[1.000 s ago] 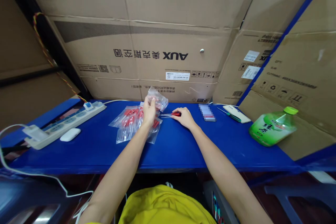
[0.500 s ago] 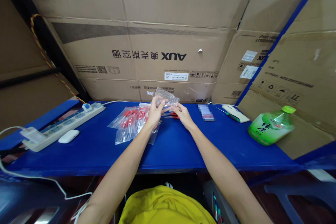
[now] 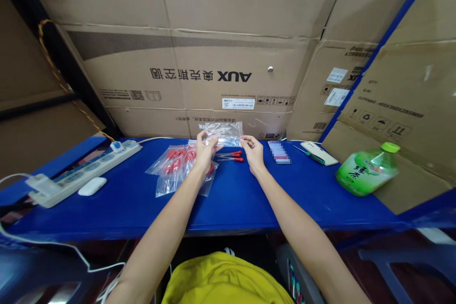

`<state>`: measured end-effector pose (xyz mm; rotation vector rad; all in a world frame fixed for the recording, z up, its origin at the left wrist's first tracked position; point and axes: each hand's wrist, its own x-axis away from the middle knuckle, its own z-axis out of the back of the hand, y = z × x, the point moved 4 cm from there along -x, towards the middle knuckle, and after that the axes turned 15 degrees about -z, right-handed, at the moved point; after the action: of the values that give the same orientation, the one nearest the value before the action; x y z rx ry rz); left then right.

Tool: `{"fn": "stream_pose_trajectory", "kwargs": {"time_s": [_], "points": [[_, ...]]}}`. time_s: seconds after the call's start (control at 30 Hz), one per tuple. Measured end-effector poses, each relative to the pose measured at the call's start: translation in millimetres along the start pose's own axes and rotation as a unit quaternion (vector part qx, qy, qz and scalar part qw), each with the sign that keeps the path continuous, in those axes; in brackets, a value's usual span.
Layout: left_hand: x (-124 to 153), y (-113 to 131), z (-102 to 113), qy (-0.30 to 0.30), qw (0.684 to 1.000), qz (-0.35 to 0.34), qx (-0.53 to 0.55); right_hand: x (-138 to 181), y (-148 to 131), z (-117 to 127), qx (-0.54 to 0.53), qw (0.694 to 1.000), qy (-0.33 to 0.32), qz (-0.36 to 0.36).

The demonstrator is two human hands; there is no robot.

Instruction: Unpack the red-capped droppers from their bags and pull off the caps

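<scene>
The left hand (image 3: 204, 151) pinched the left edge of an empty clear plastic bag (image 3: 224, 133) between thumb and fingertips, and the right hand (image 3: 254, 153) pinched its right edge the same way, so the bag hung flat and taut between them, raised above the blue table (image 3: 231, 199) in front of the cardboard box (image 3: 199, 76). A second earlier only the left hand had held the bag, bunched up over the pile, while the right hand lay on the red-handled tools (image 3: 233, 156). Half a second earlier the two hands had met at the crumpled bag. Since then they had drawn apart and pulled it smooth, which suggests its mouth was being found or opened. The right hand's release had left the tools uncovered on the table, just below the bag and between the wrists. To the left, the pile of filled bags (image 3: 174, 165) with red contents lay as before. Farther out, the power strip (image 3: 83, 171), the white mouse (image 3: 92, 186) and the green bottle (image 3: 366, 171) had not shifted.
</scene>
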<state>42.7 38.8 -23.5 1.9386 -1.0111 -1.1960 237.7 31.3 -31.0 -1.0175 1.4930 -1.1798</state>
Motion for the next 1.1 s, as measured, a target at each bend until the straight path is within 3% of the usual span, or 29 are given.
{"fn": "stream_pose_trajectory", "kwargs": {"time_s": [0.1,0.2,0.3,0.37,0.47,0.6,0.7,0.93,1.1], "points": [[-2,15,5,0.005,0.991,-0.086,-0.098,0,-5,3,0.038,0.998,0.016,0.038],[1,43,3,-0.032,0.941,-0.249,-0.227,4,-10,3,0.076,0.995,0.021,0.057],[7,59,-5,-0.083,0.899,-0.321,-0.286,11,-17,0,0.098,0.992,0.010,0.074],[8,59,-11,-0.135,0.888,-0.315,-0.307,17,-22,-5,0.115,0.989,-0.019,0.088],[6,49,-17,-0.215,0.889,-0.252,-0.317,23,-25,-11,0.142,0.984,-0.057,0.094],[0,33,-13,-0.190,0.944,-0.151,-0.225,22,-23,-12,0.131,0.985,-0.068,0.084],[-3,27,-8,-0.167,0.960,-0.119,-0.193,17,-20,-10,0.095,0.990,-0.079,0.073],[-4,25,-4,-0.171,0.955,-0.122,-0.210,8,-16,-3,0.090,0.991,-0.085,0.046],[5,32,-14,-0.247,0.887,-0.218,-0.323,11,-12,-8,0.127,0.984,-0.117,0.031]]}}
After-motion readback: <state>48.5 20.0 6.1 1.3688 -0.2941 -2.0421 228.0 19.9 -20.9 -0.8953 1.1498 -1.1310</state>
